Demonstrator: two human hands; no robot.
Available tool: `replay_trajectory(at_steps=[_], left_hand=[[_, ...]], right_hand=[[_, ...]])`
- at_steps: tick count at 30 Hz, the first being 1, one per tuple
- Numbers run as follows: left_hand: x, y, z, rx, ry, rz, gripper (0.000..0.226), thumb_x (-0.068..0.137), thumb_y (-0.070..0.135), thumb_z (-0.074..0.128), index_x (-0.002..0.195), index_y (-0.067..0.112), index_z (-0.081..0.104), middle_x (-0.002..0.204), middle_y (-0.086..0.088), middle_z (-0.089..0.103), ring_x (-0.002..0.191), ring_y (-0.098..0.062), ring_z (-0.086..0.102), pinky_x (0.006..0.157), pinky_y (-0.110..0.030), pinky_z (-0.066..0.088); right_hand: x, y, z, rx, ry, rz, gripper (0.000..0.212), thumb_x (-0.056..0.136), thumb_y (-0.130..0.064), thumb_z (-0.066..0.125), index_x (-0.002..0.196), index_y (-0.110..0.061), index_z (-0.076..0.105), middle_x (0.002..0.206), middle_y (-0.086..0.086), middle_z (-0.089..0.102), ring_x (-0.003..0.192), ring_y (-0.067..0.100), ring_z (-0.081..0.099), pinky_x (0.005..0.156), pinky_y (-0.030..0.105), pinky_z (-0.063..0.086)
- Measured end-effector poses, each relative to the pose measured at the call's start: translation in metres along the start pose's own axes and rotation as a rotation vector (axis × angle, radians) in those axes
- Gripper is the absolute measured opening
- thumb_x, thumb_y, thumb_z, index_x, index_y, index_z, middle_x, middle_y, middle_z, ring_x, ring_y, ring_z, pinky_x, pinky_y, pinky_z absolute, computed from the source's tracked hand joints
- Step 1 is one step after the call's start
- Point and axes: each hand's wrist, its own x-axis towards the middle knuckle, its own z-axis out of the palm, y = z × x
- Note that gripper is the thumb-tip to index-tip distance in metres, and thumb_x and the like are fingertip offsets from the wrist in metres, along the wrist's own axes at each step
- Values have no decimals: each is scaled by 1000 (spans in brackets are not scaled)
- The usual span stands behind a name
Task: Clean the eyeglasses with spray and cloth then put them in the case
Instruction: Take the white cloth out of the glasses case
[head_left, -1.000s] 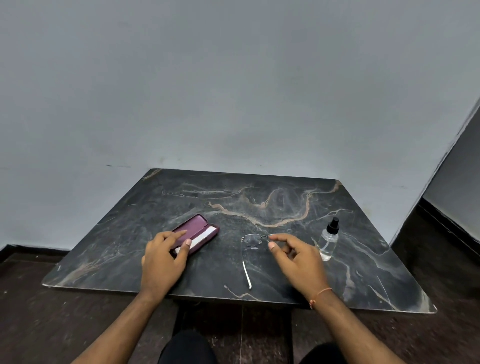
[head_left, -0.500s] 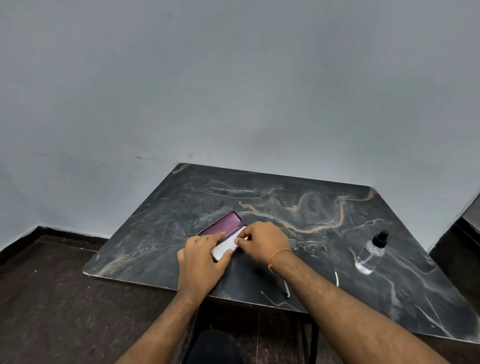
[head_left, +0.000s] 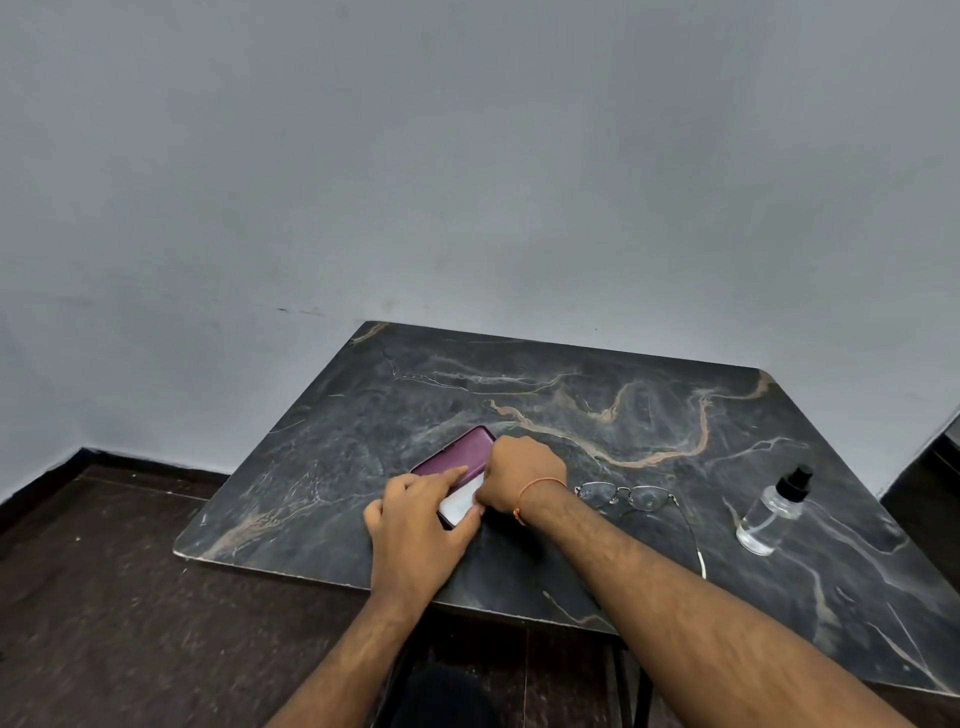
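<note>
A maroon glasses case (head_left: 460, 451) lies near the front of the dark marble table (head_left: 597, 415), its lid open. A white cloth (head_left: 460, 501) shows in its near half. My left hand (head_left: 415, 525) rests on the case, index finger stretched along the lid edge. My right hand (head_left: 519, 475) reaches across, fingers curled down onto the white cloth in the case. The thin-rimmed eyeglasses (head_left: 631, 496) lie unfolded on the table, just right of my right wrist. A clear spray bottle (head_left: 774, 512) with a black nozzle stands further right.
The table stands against a plain grey wall (head_left: 467, 182). Dark floor (head_left: 104, 597) runs to the left and below the table's front edge. A dark skirting strip lines the wall base.
My right hand left the eyeglasses and crossed to the case, where it now presses onto the white cloth. The view has swung to the left.
</note>
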Motion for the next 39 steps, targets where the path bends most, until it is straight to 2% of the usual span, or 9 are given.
replay_trajectory(at_steps=[5, 12, 15, 17, 20, 24, 31, 35, 39], left_hand=[[0, 0, 0, -2, 4, -1, 51, 80, 67, 73, 129, 54, 68, 95, 44, 47, 114, -1, 50, 92, -40, 34], [1, 2, -3, 13, -18, -25, 57, 84, 77, 68, 136, 57, 60, 106, 34, 65, 115, 1, 48, 98, -38, 33], [1, 1, -4, 15, -23, -35, 56, 85, 72, 72, 136, 54, 61, 105, 34, 64, 116, 0, 49, 100, -39, 32], [2, 2, -3, 16, -16, -42, 56, 85, 71, 72, 137, 54, 61, 105, 32, 64, 118, 0, 49, 100, -40, 30], [1, 4, -4, 30, -6, -37, 50, 90, 67, 71, 137, 51, 64, 110, 30, 64, 122, -4, 51, 102, -43, 32], [-1, 6, -4, 25, 22, -32, 39, 95, 55, 73, 132, 44, 70, 102, 26, 59, 120, -11, 57, 98, -44, 31], [-14, 45, -17, -140, 134, 89, 20, 97, 55, 60, 108, 48, 75, 109, 35, 70, 115, -2, 61, 98, -49, 39], [-19, 101, -18, -584, -101, 232, 31, 98, 50, 66, 126, 41, 75, 123, 23, 77, 122, -9, 72, 105, -43, 58], [-17, 145, -23, -712, -381, 295, 47, 95, 49, 74, 141, 44, 67, 134, 20, 75, 132, -5, 68, 102, -35, 59]], right_hand=[[-1, 1, 2, 54, 14, -19, 25, 78, -32, 74, 98, -17, 75, 105, 7, 78, 98, 32, 75, 70, 33, 52], [-12, 17, -21, 272, 38, -27, 21, 77, -37, 78, 94, -28, 86, 90, -3, 82, 88, 22, 76, 79, 36, 65], [-22, 31, -37, 392, 72, -56, 7, 79, -35, 81, 78, -30, 85, 83, -9, 82, 84, 13, 75, 78, 35, 64], [-33, 42, -47, 440, 111, -102, 10, 80, -34, 81, 70, -32, 82, 83, -11, 82, 82, 10, 75, 79, 36, 63], [-56, 61, -62, 415, 199, -150, 10, 80, -37, 75, 80, -32, 83, 78, -11, 79, 76, 9, 72, 75, 36, 62], [-87, 91, -76, 424, 268, -169, 10, 80, -36, 71, 77, -30, 79, 76, -14, 75, 76, 4, 69, 72, 34, 61], [-129, 140, -89, 427, 303, -201, 9, 81, -45, 67, 79, -37, 72, 81, -34, 70, 67, -6, 63, 63, 21, 48], [-147, 158, -94, 410, 303, -245, 8, 83, -45, 68, 82, -38, 72, 82, -32, 72, 76, -2, 69, 67, 27, 57], [-157, 170, -98, 442, 288, -291, 12, 84, -48, 69, 85, -36, 73, 83, -22, 76, 79, 0, 72, 74, 35, 64]])
